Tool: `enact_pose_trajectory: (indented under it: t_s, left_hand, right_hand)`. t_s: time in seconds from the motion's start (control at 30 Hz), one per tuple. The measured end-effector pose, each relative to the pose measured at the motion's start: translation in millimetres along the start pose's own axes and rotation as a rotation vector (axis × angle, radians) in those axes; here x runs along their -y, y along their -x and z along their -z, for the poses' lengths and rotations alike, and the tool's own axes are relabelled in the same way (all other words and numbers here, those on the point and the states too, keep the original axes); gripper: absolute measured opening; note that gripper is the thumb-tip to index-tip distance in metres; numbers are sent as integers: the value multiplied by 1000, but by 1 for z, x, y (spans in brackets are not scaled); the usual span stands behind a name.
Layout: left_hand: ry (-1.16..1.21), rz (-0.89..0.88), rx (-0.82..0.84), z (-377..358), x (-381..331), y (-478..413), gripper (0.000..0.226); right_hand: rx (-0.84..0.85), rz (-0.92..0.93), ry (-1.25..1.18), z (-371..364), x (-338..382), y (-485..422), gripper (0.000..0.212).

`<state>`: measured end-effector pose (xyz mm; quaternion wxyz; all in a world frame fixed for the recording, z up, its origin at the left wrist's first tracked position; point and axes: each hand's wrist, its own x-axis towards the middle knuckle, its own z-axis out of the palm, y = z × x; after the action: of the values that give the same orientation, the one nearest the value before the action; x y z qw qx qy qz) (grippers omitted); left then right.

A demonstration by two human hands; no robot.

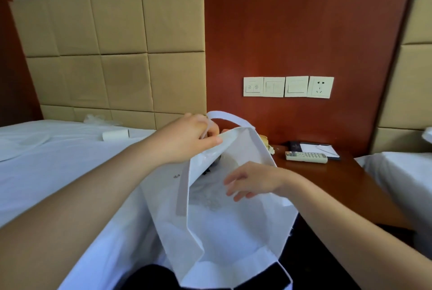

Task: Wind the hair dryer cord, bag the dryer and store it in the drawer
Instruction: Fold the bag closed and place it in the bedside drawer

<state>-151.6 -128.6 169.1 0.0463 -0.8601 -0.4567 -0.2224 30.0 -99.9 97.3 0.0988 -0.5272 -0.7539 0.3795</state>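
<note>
Your left hand (187,140) pinches the bag (224,226) rim and lifts its mouth open, while your right hand (253,181), loosely open and empty, lies nearer the dark dryer (211,168) glimpsed just inside, mostly hidden below the held rim.

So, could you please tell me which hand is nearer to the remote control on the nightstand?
Right. The right hand hovers at the bag, just left of the remote control; the left hand grips the bag's rim farther left.
</note>
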Motion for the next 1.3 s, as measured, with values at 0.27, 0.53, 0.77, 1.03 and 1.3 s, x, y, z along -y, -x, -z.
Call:
enact_pose_trajectory:
  t_s: [0.27, 0.53, 0.77, 1.03, 1.3]
  left_hand:
    - [-6, 76, 200, -28, -18, 38, 29]
    - [135, 159, 530, -70, 1, 77, 37]
    - [445, 429, 640, -104, 42, 109, 34]
    - [598, 1108, -385, -184, 66, 142, 24]
    - [971, 1285, -491, -239, 58, 119, 30]
  right_hand:
    - [-243, 109, -68, 35, -17, 81, 16]
    - [-405, 86, 8, 11, -33, 27, 34]
    - [-375, -81, 26, -14, -77, -37, 69]
    - [-508, -152, -97, -22, -119, -41, 31]
    - [-522, -171, -262, -23, -132, -33, 30]
